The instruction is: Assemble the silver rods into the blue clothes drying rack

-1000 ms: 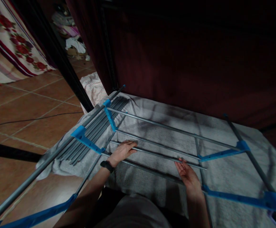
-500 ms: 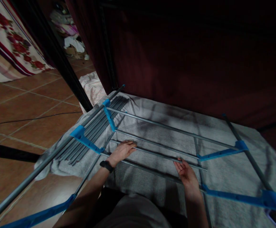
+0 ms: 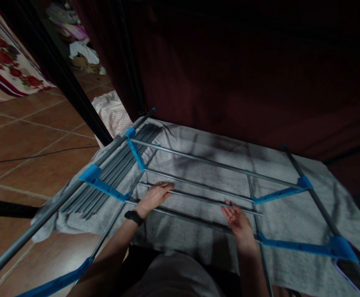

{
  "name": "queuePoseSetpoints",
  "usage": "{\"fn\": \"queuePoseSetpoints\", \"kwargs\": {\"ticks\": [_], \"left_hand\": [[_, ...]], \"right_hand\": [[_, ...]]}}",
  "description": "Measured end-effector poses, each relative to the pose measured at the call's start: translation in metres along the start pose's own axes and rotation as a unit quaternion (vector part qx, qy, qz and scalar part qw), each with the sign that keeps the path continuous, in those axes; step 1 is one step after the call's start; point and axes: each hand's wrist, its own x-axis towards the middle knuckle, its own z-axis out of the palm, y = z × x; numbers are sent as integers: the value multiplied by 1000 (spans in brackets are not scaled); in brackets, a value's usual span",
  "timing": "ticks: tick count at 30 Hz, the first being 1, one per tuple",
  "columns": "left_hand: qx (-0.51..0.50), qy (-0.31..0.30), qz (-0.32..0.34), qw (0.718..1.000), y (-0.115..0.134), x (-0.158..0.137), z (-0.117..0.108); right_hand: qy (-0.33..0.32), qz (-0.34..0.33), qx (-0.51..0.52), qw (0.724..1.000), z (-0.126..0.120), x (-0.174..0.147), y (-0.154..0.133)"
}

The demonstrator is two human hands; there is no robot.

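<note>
A loose grey metal rod [image 3: 198, 198] lies level across the middle of a frame made of grey tubes and blue plastic brackets. Near its left end, my left hand [image 3: 156, 196], with a black band on the wrist, is closed over the rod from above. My right hand [image 3: 237, 216] is turned palm up near the other end, its fingertips curled against the rod from below. The rod runs between two fixed crossbars, the farther crossbar [image 3: 198, 184] and the nearer crossbar [image 3: 195, 220]. Blue brackets [image 3: 105, 185] join the frame's tubes on the left, matched by a blue bracket [image 3: 300, 246] on the right.
A bundle of grey rods [image 3: 114, 173] lies on the grey blanket [image 3: 195, 142] at the left. Dark posts [image 3: 65, 82] and a maroon curtain [image 3: 229, 82] stand around the bed. A phone [image 3: 347, 275] rests at the lower right. A cable [image 3: 40, 156] crosses the tiled floor.
The whole view has shifted a little, so the frame and hands appear slightly farther left. Both hands keep their places on the rod, which has hardly moved relative to the frame.
</note>
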Motion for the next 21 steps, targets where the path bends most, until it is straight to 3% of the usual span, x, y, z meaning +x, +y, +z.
{"fn": "queuePoseSetpoints", "kwargs": {"ticks": [21], "left_hand": [[-20, 3, -9, 1000, -2, 2, 2]], "right_hand": [[22, 5, 2, 1000, 11, -8, -1]]}}
